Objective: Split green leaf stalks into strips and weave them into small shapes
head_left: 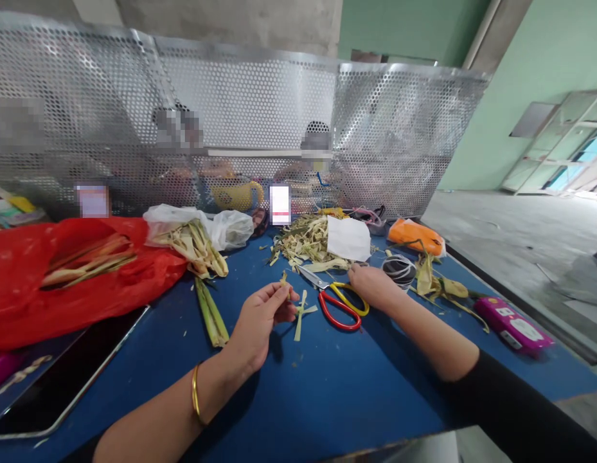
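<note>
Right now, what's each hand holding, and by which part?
Left hand: a pale husk piece, pinched just below its exposed tip. Right hand: cannot tell.

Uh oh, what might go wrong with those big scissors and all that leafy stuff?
The right hand is close beside the scissors, so it might bump them or get nicked.

The crossed strips lie near the left hand, so a brush could scatter them.

The purple packet sits near the edge of the blue table, so a knock might tip it off.
</note>
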`<state>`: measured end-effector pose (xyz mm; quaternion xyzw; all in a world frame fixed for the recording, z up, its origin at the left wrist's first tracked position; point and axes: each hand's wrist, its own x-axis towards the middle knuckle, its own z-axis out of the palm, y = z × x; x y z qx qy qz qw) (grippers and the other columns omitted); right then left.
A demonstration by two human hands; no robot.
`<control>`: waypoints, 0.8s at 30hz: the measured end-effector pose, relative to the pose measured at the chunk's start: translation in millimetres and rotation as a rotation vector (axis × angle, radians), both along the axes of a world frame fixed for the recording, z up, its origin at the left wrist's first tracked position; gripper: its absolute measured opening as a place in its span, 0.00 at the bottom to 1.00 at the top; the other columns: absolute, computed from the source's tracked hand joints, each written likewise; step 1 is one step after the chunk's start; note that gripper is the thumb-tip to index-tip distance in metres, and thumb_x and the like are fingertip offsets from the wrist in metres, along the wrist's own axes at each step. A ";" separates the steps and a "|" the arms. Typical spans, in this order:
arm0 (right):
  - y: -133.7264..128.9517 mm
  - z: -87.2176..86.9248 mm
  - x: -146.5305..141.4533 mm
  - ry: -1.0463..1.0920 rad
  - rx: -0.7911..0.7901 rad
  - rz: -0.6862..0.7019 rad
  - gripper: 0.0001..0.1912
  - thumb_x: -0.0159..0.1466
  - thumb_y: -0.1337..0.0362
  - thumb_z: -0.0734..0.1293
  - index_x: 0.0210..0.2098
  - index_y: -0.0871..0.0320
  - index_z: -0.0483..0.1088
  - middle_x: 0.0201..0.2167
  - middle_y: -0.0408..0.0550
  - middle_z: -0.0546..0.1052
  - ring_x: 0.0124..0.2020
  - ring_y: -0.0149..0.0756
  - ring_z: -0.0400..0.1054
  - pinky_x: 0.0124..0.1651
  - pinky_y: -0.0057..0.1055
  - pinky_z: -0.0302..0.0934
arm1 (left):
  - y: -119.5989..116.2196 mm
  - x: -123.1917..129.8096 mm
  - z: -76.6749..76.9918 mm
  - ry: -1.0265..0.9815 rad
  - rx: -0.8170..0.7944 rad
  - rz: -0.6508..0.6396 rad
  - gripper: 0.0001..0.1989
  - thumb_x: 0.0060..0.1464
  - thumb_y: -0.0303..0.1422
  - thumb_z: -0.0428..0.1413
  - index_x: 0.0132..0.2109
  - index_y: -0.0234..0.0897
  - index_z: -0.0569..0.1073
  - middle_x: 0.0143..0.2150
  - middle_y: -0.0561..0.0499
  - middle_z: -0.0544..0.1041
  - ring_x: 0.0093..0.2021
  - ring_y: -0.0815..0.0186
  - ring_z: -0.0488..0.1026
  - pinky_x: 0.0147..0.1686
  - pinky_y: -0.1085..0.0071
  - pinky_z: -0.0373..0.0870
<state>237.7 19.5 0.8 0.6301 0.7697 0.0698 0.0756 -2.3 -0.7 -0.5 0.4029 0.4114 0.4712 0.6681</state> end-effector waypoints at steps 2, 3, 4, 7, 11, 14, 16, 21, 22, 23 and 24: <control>0.2 0.3 1.7 0.043 0.032 -0.045 0.13 0.63 0.78 0.55 0.41 0.68 0.68 0.40 0.65 0.74 0.36 0.44 0.73 0.33 0.32 0.61 | 0.6 -0.7 0.6 -0.015 -0.012 -0.007 0.14 0.45 0.40 0.64 0.31 0.32 0.73 0.29 0.52 0.73 0.25 0.73 0.68 0.26 0.77 0.68; -0.1 1.4 2.7 0.073 0.052 -0.070 0.13 0.62 0.78 0.55 0.42 0.67 0.66 0.40 0.64 0.74 0.35 0.44 0.73 0.32 0.31 0.60 | 0.8 -1.0 0.7 -0.024 -0.020 -0.009 0.14 0.44 0.40 0.64 0.31 0.32 0.73 0.29 0.52 0.73 0.25 0.73 0.68 0.25 0.77 0.68; -0.7 3.0 3.6 0.108 0.071 -0.094 0.13 0.61 0.78 0.55 0.43 0.67 0.65 0.39 0.62 0.75 0.35 0.42 0.73 0.32 0.30 0.59 | 0.9 -1.2 0.6 -0.032 -0.028 -0.008 0.14 0.44 0.40 0.64 0.31 0.32 0.73 0.30 0.52 0.74 0.25 0.73 0.68 0.25 0.77 0.69; -3.7 9.9 4.8 0.233 0.118 -0.139 0.12 0.62 0.77 0.55 0.43 0.63 0.61 0.32 0.52 0.77 0.32 0.36 0.72 0.31 0.26 0.56 | 1.2 -1.5 -0.7 -0.044 -0.046 -0.005 0.14 0.43 0.39 0.64 0.32 0.32 0.73 0.30 0.51 0.74 0.25 0.73 0.69 0.25 0.76 0.69; -14.5 16.2 0.1 0.344 0.167 -0.164 0.09 0.65 0.73 0.52 0.42 0.59 0.59 0.26 0.45 0.75 0.25 0.32 0.68 0.28 0.25 0.52 | 1.2 -2.1 0.5 -0.047 -0.053 -0.008 0.13 0.45 0.38 0.63 0.32 0.33 0.73 0.30 0.51 0.74 0.25 0.73 0.69 0.25 0.77 0.69; -32.8 13.9 -6.5 0.371 0.191 -0.158 0.08 0.65 0.70 0.53 0.40 0.58 0.61 0.25 0.44 0.73 0.24 0.33 0.66 0.27 0.27 0.49 | -0.3 -2.7 6.1 -0.015 -0.005 -0.024 0.11 0.47 0.38 0.61 0.31 0.33 0.73 0.30 0.52 0.74 0.24 0.73 0.70 0.25 0.76 0.69; -49.6 8.8 -10.7 0.367 0.195 -0.133 0.07 0.64 0.70 0.54 0.38 0.57 0.62 0.23 0.44 0.72 0.23 0.34 0.64 0.26 0.27 0.47 | -3.2 -2.7 10.5 0.031 0.058 -0.068 0.10 0.49 0.37 0.60 0.30 0.33 0.73 0.29 0.51 0.74 0.24 0.72 0.70 0.26 0.75 0.70; -90.0 -9.6 -18.2 0.293 0.247 0.155 0.11 0.61 0.75 0.54 0.35 0.58 0.63 0.25 0.46 0.71 0.25 0.34 0.64 0.29 0.28 0.51 | -17.9 1.5 12.5 0.124 0.126 -0.323 0.09 0.52 0.36 0.57 0.30 0.34 0.73 0.29 0.49 0.76 0.27 0.68 0.74 0.28 0.73 0.70; -95.6 -12.8 -19.5 0.281 0.271 0.200 0.11 0.61 0.76 0.53 0.35 0.58 0.63 0.26 0.46 0.72 0.26 0.34 0.64 0.30 0.28 0.52 | -21.1 3.5 11.1 0.134 0.116 -0.370 0.09 0.52 0.36 0.58 0.30 0.34 0.74 0.30 0.48 0.76 0.28 0.67 0.74 0.28 0.73 0.70; -100.2 -15.3 -20.8 0.273 0.297 0.237 0.12 0.62 0.77 0.53 0.35 0.58 0.63 0.26 0.47 0.72 0.27 0.35 0.64 0.31 0.28 0.53 | -24.1 5.8 9.5 0.142 0.099 -0.404 0.09 0.51 0.36 0.58 0.30 0.34 0.75 0.30 0.47 0.77 0.29 0.66 0.75 0.28 0.73 0.70; -104.2 -17.1 -22.3 0.269 0.326 0.270 0.13 0.62 0.77 0.52 0.35 0.58 0.64 0.26 0.47 0.72 0.27 0.35 0.64 0.31 0.28 0.54 | -26.5 8.5 7.8 0.149 0.077 -0.428 0.09 0.51 0.36 0.59 0.31 0.34 0.75 0.32 0.46 0.77 0.31 0.65 0.75 0.28 0.73 0.70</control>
